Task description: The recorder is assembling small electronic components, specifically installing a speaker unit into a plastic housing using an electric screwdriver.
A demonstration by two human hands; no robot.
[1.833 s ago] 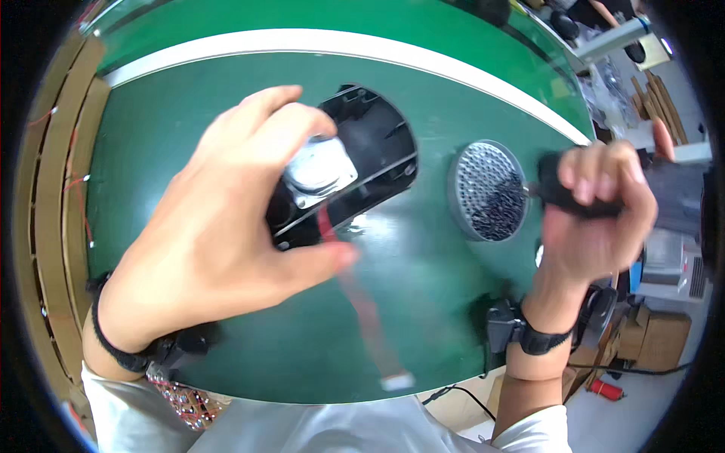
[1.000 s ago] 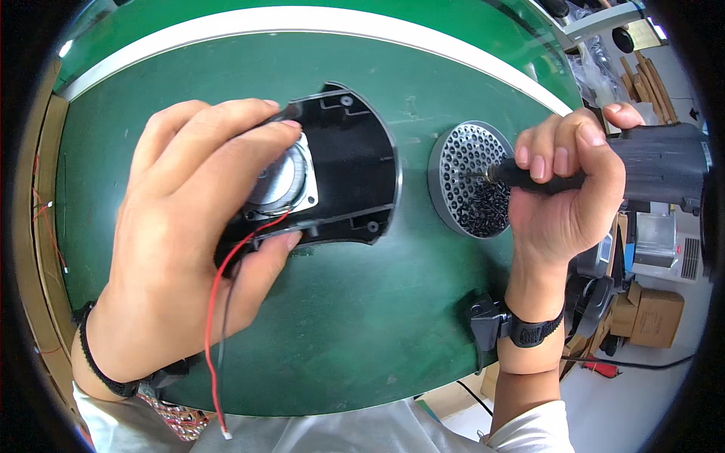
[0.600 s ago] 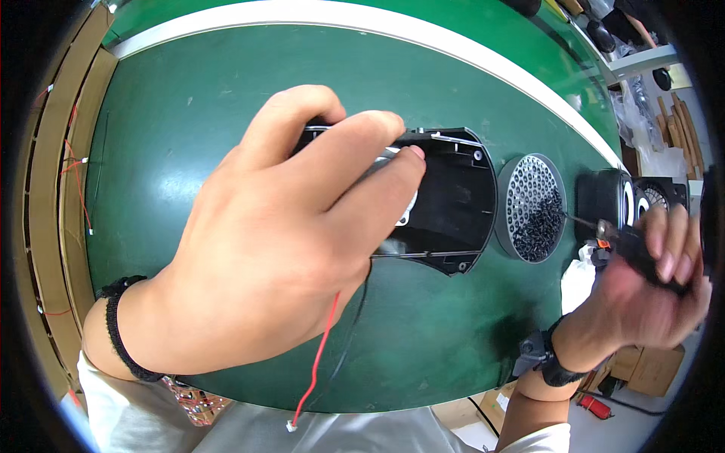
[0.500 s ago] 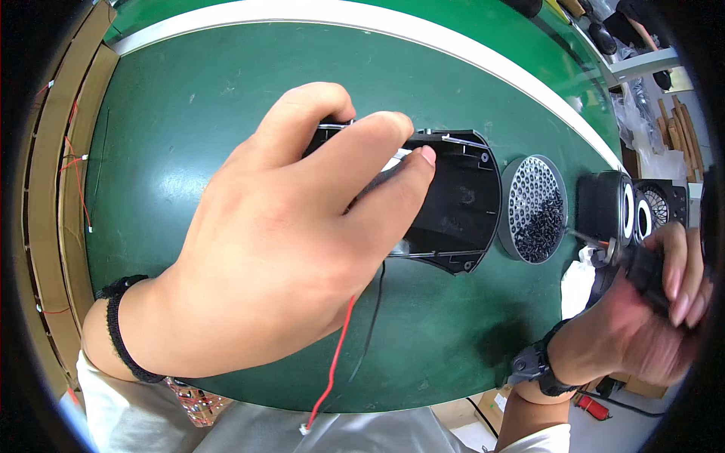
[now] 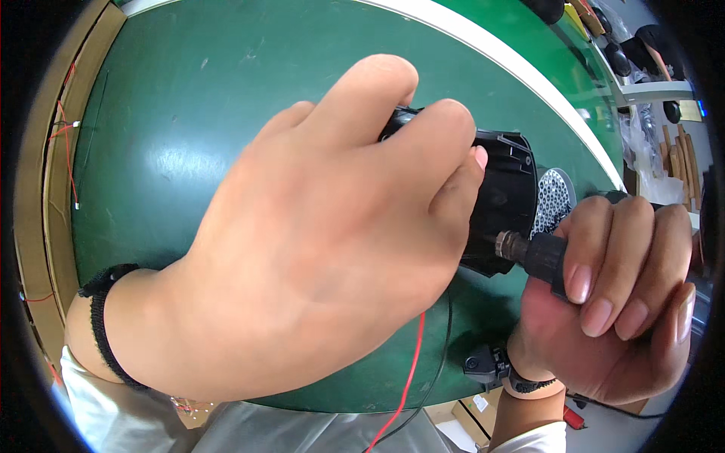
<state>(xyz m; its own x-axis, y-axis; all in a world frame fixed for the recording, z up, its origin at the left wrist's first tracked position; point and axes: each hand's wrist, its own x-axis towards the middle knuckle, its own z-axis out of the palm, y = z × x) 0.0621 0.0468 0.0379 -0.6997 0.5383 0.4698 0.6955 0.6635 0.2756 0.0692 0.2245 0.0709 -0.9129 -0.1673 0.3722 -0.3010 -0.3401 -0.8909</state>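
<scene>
My left hand [image 5: 325, 241] is closed over a black plastic housing [image 5: 507, 185], its fingers curled around the far edge. Much of the housing lies hidden under the hand; its right end shows. In my right hand [image 5: 612, 325] is a black electric screwdriver [image 5: 540, 255] with a metal collar, pointing left into the housing. The bit's tip is lost behind my left hand, so whether it touches a screw I cannot tell. A red wire [image 5: 414, 362] and a black wire [image 5: 448, 340] trail from beneath my left hand toward my lap.
A round grey tray [image 5: 557, 198] with a dimpled surface stands just right of the housing, partly covered; it held small black screws a moment earlier. Cardboard strips [image 5: 57, 249] with thin wires line the left side. A white rail [image 5: 521, 64] borders the green table [image 5: 189, 98].
My right hand has brought the screwdriver left from beside the screw tray to the housing. The left hand and housing now appear farther right, and the housing looks tilted.
</scene>
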